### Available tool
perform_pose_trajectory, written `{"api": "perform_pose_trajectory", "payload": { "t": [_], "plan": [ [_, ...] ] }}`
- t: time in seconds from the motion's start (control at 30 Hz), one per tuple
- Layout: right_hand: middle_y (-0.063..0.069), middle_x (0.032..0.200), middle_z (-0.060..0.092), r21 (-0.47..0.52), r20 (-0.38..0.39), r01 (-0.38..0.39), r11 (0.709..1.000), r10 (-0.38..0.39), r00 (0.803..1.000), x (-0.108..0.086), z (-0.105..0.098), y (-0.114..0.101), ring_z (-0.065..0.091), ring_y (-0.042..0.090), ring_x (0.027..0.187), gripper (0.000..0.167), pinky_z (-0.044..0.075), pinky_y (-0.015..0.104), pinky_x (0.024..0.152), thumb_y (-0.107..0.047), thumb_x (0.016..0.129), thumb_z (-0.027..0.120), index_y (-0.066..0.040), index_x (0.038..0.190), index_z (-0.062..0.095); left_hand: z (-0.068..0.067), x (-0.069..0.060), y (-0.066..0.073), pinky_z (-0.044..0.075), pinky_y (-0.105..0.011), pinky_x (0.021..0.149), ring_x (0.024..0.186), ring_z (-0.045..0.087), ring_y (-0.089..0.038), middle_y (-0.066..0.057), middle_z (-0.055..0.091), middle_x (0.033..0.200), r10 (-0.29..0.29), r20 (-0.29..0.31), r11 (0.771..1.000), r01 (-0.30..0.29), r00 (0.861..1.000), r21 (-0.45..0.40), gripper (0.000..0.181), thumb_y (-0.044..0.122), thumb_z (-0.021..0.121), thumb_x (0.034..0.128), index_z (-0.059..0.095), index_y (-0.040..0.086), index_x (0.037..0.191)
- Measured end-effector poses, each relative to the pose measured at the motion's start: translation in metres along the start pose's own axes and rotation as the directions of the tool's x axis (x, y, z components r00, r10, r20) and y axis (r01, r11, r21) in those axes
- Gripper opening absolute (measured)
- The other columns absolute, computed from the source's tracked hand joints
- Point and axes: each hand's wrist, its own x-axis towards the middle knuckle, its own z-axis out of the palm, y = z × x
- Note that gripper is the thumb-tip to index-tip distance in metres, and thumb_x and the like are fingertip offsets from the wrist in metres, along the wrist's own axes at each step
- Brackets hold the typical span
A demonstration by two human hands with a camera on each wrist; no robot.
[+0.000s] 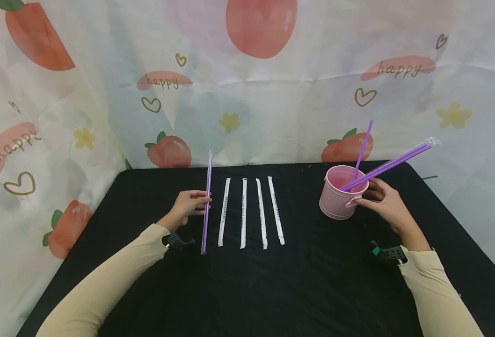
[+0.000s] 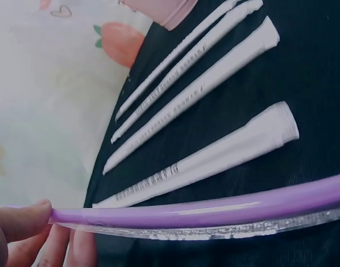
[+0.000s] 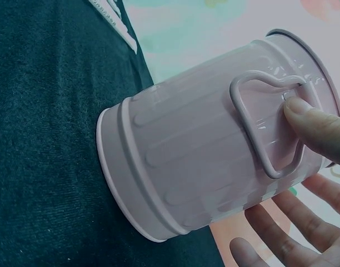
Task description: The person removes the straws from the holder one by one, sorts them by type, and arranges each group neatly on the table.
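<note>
My left hand (image 1: 187, 205) pinches a long purple straw (image 1: 207, 210) in a clear wrapper, thumb on one side and fingers on the other. In the left wrist view the straw (image 2: 225, 208) runs across the bottom, its wrapper along one edge. Several white paper-wrapped straws (image 1: 243, 213) lie side by side just right of that hand. At the right, my right hand (image 1: 384, 201) holds a pink metal bucket (image 1: 336, 201) that stands upright. Its thumb presses beside the wire handle (image 3: 250, 128), with the other fingers around the bucket's side. Purple straws (image 1: 392, 164) lean out of the bucket.
A black cloth (image 1: 247, 290) covers the table. Behind and to the sides hangs a pale curtain (image 1: 272, 107) printed with fruit, hearts and "happy". The table's back edge runs close behind the bucket.
</note>
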Motion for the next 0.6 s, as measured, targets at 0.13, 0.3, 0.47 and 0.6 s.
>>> {"api": "perform_pose_trajectory", "payload": {
  "t": [0.13,0.3,0.47,0.6],
  "plan": [
    [-0.028,0.11,0.045,0.008,-0.001,0.004,1.0,-0.004,1.0,0.001,0.0,0.002,0.047,-0.022,0.094,0.067,0.044,0.001,0.074,-0.005,0.086,0.066,0.005,0.141,0.03,-0.002,0.005,-0.007,0.058,-0.025,0.069,0.07,0.065,-0.004,-0.011,0.07,0.099,-0.033,-0.012,0.999,0.033,0.999,0.027,0.036,0.01,0.06,0.0915,0.056,-0.008,0.123],
    [-0.03,0.108,0.047,0.023,-0.008,0.014,1.0,-0.014,1.0,0.002,0.0,0.003,0.049,-0.02,0.093,0.064,0.045,0.002,0.073,-0.002,0.086,0.066,0.005,0.14,0.032,-0.004,0.011,-0.015,0.058,-0.028,0.074,0.072,0.063,-0.004,-0.018,0.066,0.111,-0.052,-0.032,0.997,0.054,0.998,0.059,0.034,0.011,0.06,0.0918,0.058,-0.006,0.121],
    [-0.028,0.109,0.048,0.026,-0.005,0.019,0.999,-0.019,1.0,0.001,0.0,0.002,0.049,-0.02,0.094,0.064,0.045,0.002,0.073,-0.003,0.086,0.066,0.005,0.14,0.032,-0.007,0.016,-0.02,0.058,-0.029,0.076,0.071,0.063,-0.005,-0.018,0.066,0.112,-0.073,-0.039,0.994,0.076,0.997,0.076,0.034,0.011,0.061,0.0916,0.058,-0.006,0.121],
    [-0.026,0.111,0.047,0.021,-0.002,0.015,1.0,-0.015,1.0,0.0,0.0,0.002,0.048,-0.02,0.094,0.066,0.045,0.002,0.074,-0.005,0.087,0.066,0.004,0.141,0.03,-0.009,0.018,-0.022,0.059,-0.028,0.073,0.069,0.063,-0.005,-0.012,0.069,0.103,-0.082,-0.042,0.992,0.085,0.996,0.088,0.034,0.01,0.061,0.0911,0.059,-0.007,0.121]
  ]
}}
